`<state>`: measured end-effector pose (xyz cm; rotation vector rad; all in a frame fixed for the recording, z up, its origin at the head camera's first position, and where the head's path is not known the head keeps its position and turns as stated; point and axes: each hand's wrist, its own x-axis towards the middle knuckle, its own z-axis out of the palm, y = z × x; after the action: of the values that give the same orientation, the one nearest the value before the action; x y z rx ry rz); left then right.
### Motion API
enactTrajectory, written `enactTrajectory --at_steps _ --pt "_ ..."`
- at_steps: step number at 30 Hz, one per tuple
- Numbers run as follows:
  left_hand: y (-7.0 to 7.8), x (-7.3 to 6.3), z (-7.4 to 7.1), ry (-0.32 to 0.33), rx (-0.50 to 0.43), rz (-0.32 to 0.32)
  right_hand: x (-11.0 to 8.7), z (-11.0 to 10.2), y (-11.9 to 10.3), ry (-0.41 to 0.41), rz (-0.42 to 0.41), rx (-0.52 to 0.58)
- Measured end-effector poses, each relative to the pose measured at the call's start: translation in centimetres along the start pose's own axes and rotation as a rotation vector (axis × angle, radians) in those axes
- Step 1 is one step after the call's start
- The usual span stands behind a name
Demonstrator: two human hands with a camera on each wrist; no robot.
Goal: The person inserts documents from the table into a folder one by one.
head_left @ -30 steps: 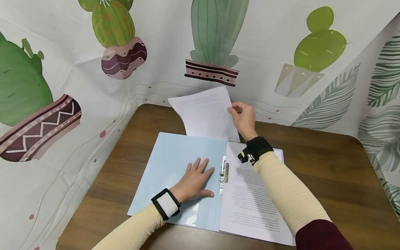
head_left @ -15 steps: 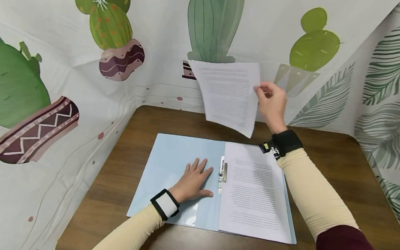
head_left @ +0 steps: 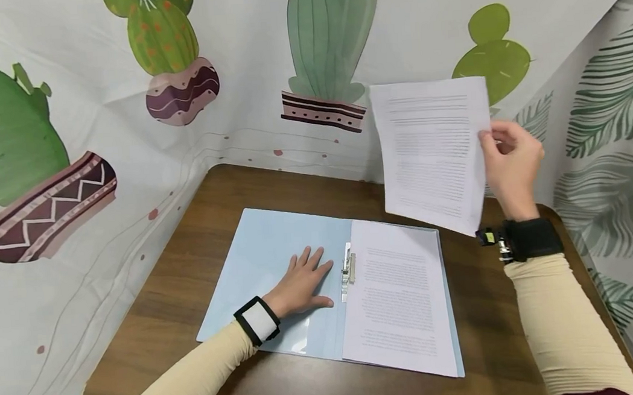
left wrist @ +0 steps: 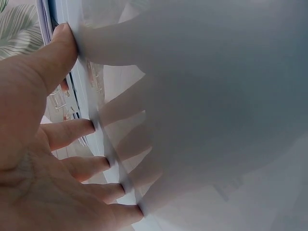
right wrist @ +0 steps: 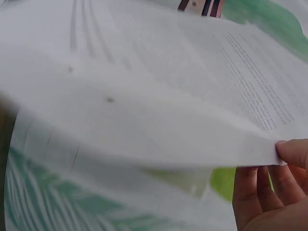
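A light blue folder (head_left: 275, 233) lies spread out on the table. Its left cover is under my left hand (head_left: 300, 283), whose fingers are spread flat and press on it; the left wrist view shows the fingertips (left wrist: 118, 190) touching the glossy surface. A metal clip (head_left: 348, 268) sits along the spine. On the right cover rest printed pages (head_left: 398, 295). My right hand (head_left: 516, 164) pinches the right edge of a printed sheet (head_left: 430, 154), held up above the table behind the folder. In the right wrist view the thumb (right wrist: 293, 151) presses on the paper's edge.
The brown wooden table (head_left: 169, 273) reaches around the folder on all sides. A white cloth (head_left: 248, 56) printed with cacti and leaves hangs behind and beside the table.
The sheet has come away from behind the folder, up and to the right, pinched by my right hand. My left hand stays on the left cover.
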<state>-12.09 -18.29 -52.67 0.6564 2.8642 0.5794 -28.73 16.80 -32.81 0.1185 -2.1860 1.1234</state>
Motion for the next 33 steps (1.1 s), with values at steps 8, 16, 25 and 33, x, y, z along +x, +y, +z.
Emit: enactTrajectory --at_steps 8,16,25,33 --pt "-0.1 0.1 -0.1 -0.017 0.011 -0.013 -1.2 -4.4 3.8 -0.045 0.151 -0.040" --pt "0.0 0.0 -0.2 -0.022 0.017 -0.020 -4.4 -7.0 7.3 -0.160 0.366 -0.093" --pt "0.3 0.1 0.1 -0.019 0.012 -0.025 -8.4 -8.0 10.1 -0.289 0.461 -0.128" --pt "0.1 0.3 0.2 -0.005 0.014 -0.017 -10.5 -7.7 10.9 -0.327 0.492 -0.083"
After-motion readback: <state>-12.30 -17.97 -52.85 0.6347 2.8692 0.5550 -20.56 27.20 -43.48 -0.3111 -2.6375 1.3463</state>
